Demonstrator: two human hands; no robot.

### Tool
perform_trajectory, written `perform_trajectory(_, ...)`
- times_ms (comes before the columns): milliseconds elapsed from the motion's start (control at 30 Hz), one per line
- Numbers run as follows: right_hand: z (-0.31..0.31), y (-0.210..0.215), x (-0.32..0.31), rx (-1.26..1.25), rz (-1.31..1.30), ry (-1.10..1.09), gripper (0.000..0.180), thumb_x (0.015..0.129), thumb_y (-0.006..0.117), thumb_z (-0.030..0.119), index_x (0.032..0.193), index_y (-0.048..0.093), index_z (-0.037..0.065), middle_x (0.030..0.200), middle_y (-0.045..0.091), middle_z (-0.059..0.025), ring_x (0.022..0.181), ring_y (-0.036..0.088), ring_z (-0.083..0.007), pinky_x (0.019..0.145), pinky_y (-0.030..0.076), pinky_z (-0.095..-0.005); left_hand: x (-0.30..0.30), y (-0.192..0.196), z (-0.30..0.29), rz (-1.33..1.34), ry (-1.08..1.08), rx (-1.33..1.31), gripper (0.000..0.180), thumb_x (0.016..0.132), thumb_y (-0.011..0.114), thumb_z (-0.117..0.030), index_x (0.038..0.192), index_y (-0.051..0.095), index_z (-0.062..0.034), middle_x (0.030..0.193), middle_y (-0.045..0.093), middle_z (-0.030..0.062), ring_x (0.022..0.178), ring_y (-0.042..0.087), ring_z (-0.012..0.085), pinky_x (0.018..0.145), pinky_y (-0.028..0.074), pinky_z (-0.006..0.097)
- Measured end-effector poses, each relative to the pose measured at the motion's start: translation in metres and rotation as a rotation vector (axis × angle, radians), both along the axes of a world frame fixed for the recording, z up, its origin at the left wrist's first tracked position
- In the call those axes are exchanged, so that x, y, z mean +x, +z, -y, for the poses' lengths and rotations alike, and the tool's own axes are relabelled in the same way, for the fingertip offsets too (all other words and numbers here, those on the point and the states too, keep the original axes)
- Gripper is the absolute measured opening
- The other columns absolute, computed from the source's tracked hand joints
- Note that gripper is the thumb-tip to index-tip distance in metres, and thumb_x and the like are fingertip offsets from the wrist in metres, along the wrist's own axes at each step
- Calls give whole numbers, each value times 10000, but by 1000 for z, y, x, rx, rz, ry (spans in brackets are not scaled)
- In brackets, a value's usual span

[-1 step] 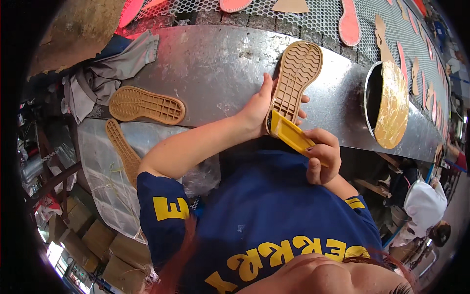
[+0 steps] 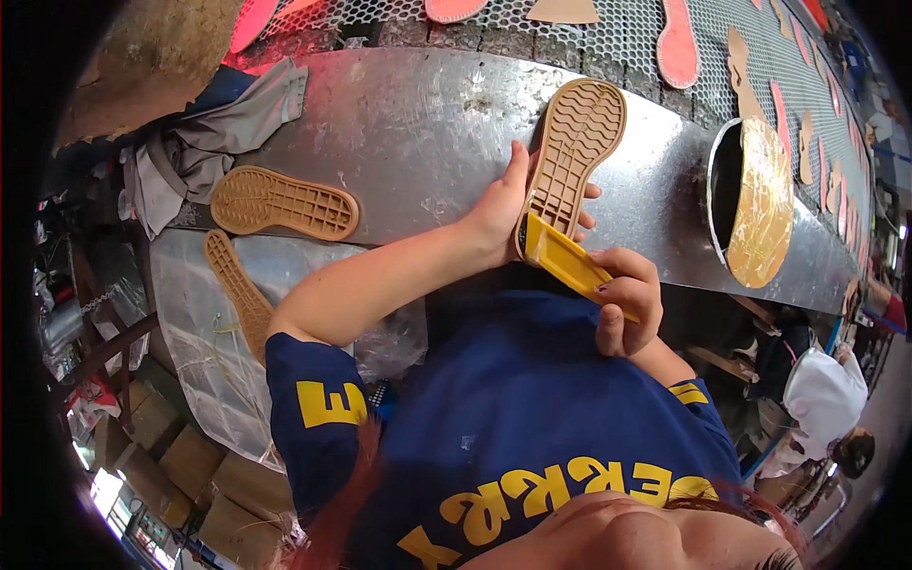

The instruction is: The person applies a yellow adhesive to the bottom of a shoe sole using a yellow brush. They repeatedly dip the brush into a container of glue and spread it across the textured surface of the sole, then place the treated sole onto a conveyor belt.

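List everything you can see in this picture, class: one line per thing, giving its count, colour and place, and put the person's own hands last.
Held shoe sole: one, tan, tread up, on the metal bench at centre.
Yellow tool: one, yellow, against the heel end of the held shoe sole.
Loose shoe soles: two, tan, left part of the bench, one partly over its edge.
Metal bench: one, grey, scuffed, across the top.
Grey cloth: one, crumpled, upper left.
Round can: one, coated inside with yellowish stuff, right.
Mesh surface: one, behind the bench, carrying flat pink and tan cut-outs.
Left hand: grips the held shoe sole.
Right hand: holds the yellow tool.
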State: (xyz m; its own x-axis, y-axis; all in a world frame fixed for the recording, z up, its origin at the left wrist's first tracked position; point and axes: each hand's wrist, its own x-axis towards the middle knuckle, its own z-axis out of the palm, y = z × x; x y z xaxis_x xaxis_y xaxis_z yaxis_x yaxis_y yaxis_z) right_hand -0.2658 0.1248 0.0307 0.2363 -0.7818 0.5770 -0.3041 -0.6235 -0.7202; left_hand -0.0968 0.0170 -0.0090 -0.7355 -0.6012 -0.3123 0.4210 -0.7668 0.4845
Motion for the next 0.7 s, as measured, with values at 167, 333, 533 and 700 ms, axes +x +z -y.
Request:
perform_trajectory(167,-2,-2,-4,95,28,12,121,951,489,112,1016,503,11,1140,573,-248,1018,587,-293,898,476,-387,3,5,0,9,3,11,793,961,26,-622,1389,403,-71,1208,576,155,899,642,220,780,585,359)
perform_trajectory(333,5,-2,-3,186,187,40,94,961,441,92,1015,487,32,1127,582,-222,1010,577,-269,906,450,-376,5,6,0,24,-3,3,790,965,23,-616,1382,411,-68,1203,581,156,888,645,222,778,585,363)
perform_trajectory(533,17,-4,-4,336,373,86,107,992,389,96,1067,436,36,1112,573,-237,942,580,-234,812,484,-335,6,3,-1,6,3,17,784,969,31,-614,1380,414,-67,1208,581,158,900,645,234,809,572,379)
perform_trajectory(700,29,-6,-6,514,579,180,126,1022,374,133,1103,402,40,1115,567,-253,863,598,-195,681,515,-280,9,8,0,12,12,46,777,972,38,-612,1383,413,-69,1226,577,160,925,642,233,823,564,379)
